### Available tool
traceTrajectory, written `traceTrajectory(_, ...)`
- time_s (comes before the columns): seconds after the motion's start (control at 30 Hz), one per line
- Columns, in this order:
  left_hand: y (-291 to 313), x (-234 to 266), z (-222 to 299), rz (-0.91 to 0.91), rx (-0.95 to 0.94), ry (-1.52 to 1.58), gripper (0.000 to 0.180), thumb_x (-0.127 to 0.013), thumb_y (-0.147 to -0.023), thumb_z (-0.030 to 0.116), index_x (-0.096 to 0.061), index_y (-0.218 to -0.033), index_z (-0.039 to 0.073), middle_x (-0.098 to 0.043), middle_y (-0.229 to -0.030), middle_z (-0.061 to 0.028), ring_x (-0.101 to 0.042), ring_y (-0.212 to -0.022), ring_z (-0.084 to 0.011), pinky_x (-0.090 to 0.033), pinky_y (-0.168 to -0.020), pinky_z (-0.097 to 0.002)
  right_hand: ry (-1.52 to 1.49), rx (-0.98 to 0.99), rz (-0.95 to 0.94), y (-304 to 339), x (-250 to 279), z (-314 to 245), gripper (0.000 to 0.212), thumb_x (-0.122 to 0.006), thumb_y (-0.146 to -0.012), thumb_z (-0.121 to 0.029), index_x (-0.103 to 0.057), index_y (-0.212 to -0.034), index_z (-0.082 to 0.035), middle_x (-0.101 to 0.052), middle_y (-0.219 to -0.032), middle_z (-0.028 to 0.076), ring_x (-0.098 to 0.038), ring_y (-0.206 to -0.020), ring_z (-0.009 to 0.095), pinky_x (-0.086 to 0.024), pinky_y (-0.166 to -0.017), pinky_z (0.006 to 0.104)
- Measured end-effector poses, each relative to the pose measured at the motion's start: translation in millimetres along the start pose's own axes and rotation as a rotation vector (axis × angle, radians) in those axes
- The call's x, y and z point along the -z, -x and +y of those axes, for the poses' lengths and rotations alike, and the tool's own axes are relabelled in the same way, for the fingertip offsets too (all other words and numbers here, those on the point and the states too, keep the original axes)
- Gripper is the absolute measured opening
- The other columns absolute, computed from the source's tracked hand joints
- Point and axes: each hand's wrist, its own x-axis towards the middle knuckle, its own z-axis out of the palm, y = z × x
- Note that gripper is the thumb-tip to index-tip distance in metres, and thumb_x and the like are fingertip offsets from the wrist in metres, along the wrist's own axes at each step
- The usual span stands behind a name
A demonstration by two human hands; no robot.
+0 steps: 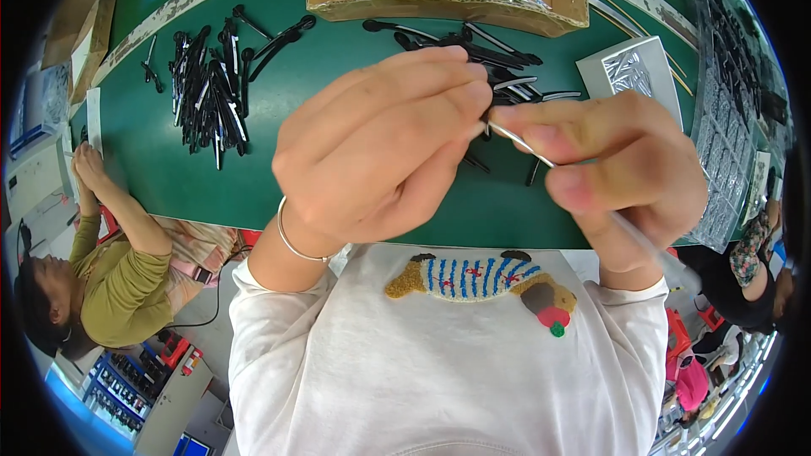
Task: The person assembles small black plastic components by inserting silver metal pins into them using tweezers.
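My left hand [380, 148] is closed, with fingertips pinched together over the green table. What it holds is mostly hidden; a bit of something dark shows at the fingertips. My right hand [629, 165] grips a thin silvery strip [524, 143] between thumb and fingers, and its far end meets my left fingertips. A pale, blurred length [646, 245] sticks out below the right hand; I cannot tell if it belongs to the strip. Behind the hands lies a loose pile of slim black parts with silver strips [477, 46], partly covered by my fingers.
More black parts [211, 89] are heaped at the left. A cardboard box [448, 13] of white-and-blue scraps stands at the far edge. A white box [596, 76] of small silvery pieces sits at right, beside clear trays [722, 127]. Another person [118, 279] works at the left.
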Motion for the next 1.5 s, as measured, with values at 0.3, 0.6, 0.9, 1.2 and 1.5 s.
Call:
traceTrajectory(0.3,2,0,-1,0.061,0.015,0.13,0.017,-0.053,-0.078,-0.01,-0.055,-0.094,-0.012,-0.061,-0.092,-0.0304,-0.063,-0.089,-0.0422,-0.053,-0.077,-0.0461,-0.158,-0.07,0.155,7,-12,-5,0.009,-0.052,-0.091,-0.013,-0.046,-0.09,-0.006,-0.055,-0.097,0.014,-0.064,-0.092,0.035,-0.057,-0.074,0.0352)
traceTrajectory(0.6,2,-1,-1,0.068,-0.017,0.061,0.019,-0.053,-0.076,-0.011,-0.056,-0.094,-0.012,-0.062,-0.091,-0.0297,-0.063,-0.088,-0.0424,-0.053,-0.077,-0.0464,0.041,0.049,0.07,6,-13,-5,0.003,-0.046,-0.091,-0.001,-0.048,-0.093,-0.003,-0.054,-0.1,0.018,-0.063,-0.094,0.038,-0.057,-0.076,0.0379)
traceTrajectory(0.9,-4,-5,1,0.093,0.028,-0.121,0.018,-0.068,-0.064,-0.008,-0.065,-0.081,-0.003,-0.066,-0.083,-0.0158,-0.066,-0.08,-0.0299,-0.055,-0.07,-0.0326,0.009,-0.102,0.029,0,2,-6,0.005,-0.055,-0.084,0.002,-0.054,-0.087,-0.002,-0.061,-0.092,0.017,-0.063,-0.093,0.034,-0.051,-0.081,0.0403)
traceTrajectory(1.2,6,-10,-3,0.422,0.844,1.338,0.017,-0.051,-0.091,0.008,-0.057,-0.104,-0.002,-0.061,-0.098,-0.0154,-0.064,-0.086,-0.0258,-0.057,-0.07,-0.0336,-0.117,-0.475,0.203,4,-21,11,0.019,-0.064,-0.074,0.0,-0.059,-0.092,-0.001,-0.054,-0.074,0.002,-0.037,-0.051,0.001,-0.028,-0.047,0.0182)
traceTrajectory(1.5,5,-18,12,0.245,0.754,1.13,0.019,-0.056,-0.082,-0.008,-0.058,-0.101,-0.006,-0.062,-0.1,-0.0183,-0.065,-0.086,-0.0231,-0.056,-0.076,-0.0336,-0.163,-0.305,0.258,5,-18,8,0.022,-0.064,-0.073,0.005,-0.055,-0.094,0.004,-0.054,-0.073,0.001,-0.034,-0.05,-0.001,-0.022,-0.046,0.0146)
